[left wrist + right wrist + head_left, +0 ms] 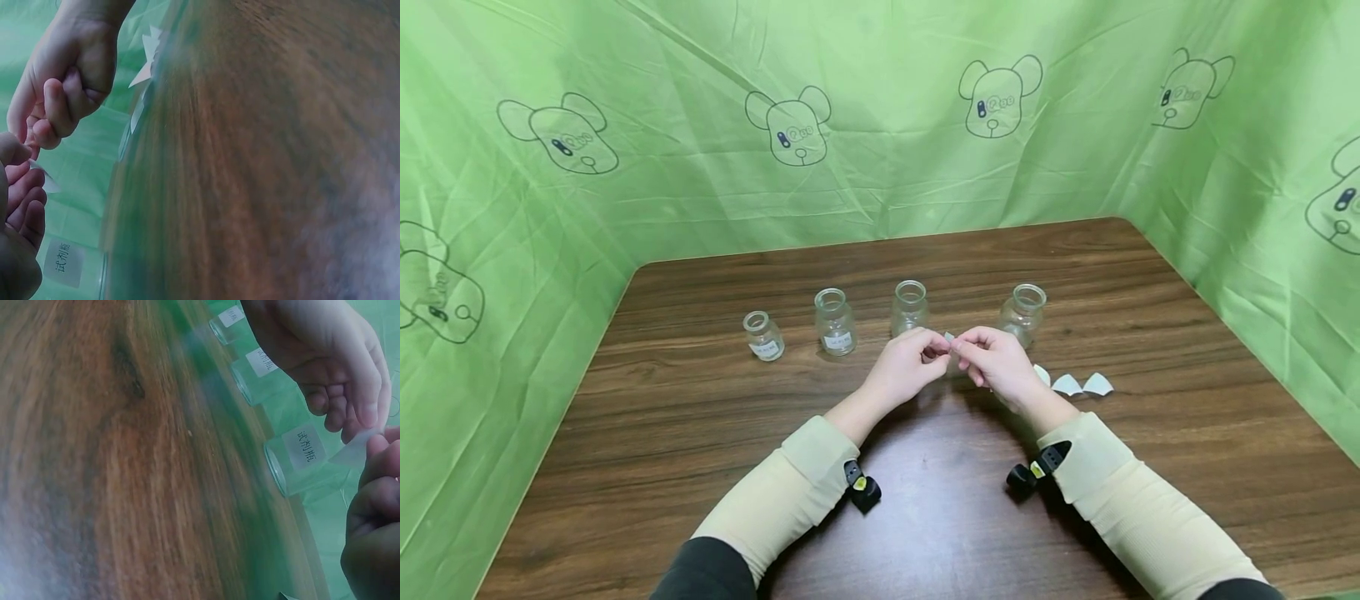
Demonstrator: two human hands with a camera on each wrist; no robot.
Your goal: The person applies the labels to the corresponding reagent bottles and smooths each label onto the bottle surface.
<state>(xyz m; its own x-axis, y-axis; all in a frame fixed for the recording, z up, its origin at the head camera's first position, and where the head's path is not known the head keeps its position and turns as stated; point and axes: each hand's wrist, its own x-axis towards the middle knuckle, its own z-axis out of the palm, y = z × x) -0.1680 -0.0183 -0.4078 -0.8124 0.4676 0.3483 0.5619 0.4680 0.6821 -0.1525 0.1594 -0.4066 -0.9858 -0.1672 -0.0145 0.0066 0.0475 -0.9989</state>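
Note:
Over the middle of the table both hands meet at their fingertips around a small white paper label (353, 449). My left hand (904, 367) pinches the label between thumb and forefinger. From the other side my right hand (997, 364) pinches its edge, with the other fingers curled in. Just behind the left hand stands a clear glass jar (911, 302), which carries a white label with handwriting in the right wrist view. Another glass jar (1023, 307) is behind the right hand, its lower part partly hidden.
To the left stand a mid-sized labelled jar (833, 317) and a smaller labelled jar (763, 335). Several curled white paper pieces (1097, 384) lie right of the right hand. A green printed curtain (887, 183) surrounds the brown wooden table (700, 467).

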